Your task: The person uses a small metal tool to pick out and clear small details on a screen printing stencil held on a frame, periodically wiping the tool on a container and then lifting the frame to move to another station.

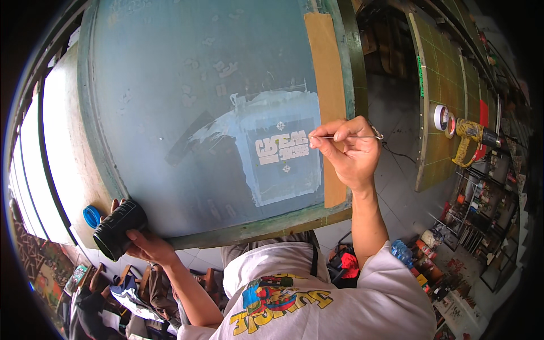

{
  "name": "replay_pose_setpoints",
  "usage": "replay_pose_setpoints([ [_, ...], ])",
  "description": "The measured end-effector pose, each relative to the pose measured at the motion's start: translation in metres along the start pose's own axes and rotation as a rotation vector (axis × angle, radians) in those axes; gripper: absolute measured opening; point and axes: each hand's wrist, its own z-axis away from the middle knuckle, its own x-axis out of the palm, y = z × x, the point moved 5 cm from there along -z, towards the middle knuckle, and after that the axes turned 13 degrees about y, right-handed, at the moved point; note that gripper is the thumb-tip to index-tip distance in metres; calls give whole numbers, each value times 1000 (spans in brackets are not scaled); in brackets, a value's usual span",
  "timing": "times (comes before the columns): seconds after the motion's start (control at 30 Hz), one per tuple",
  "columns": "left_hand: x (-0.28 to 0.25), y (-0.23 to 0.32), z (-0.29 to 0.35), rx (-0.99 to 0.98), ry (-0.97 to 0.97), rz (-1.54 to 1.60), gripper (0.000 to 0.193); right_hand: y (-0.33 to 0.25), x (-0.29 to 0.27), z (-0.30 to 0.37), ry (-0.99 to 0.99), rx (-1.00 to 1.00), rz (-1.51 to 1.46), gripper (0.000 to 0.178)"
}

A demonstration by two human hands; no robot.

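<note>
The person's right hand (pixel 354 153) grasps a thin rod (pixel 360 136) between the thumb and the fingers. The left hand (pixel 146 245) is closed around a dark jar (pixel 120 228), near the lower left corner of the panel. A blue cap (pixel 91 217) is just beside this jar, on its left.

The rod is located above the right part of a large blue-green panel (pixel 170 68), at the right edge of a pale printed design (pixel 280 148). Whether its tip touches the surface, one cannot tell. The panel is smooth, with faint marks, and a lighter smeared patch surrounds the design. A brown strip (pixel 328 85) runs along its right side.

To the right, beyond a gap where the tiled floor (pixel 391 164) is visible, there is a yellowish board (pixel 442 68) with grid lines. On it are a white tape roll (pixel 441 117) and a yellow power tool (pixel 469 139). Below, at the left, clothes (pixel 136 297) are heaped; at the right stand crowded shelves (pixel 481 209).

As for their look, the rod is slender and straight, with a bent right end, while the jar is blackish, rounded and tilted.
</note>
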Motion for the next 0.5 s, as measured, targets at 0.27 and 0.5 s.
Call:
replay_pose_setpoints([
  [0.27, 0, -1, 0, -4, 8, 18, 59, 0, 0, -1, 13, -6, 28, 31],
  [0.5, 0, -1, 0, 5, 3, 7, 59, 0, 1, 0, 16, -1, 32, 31],
])
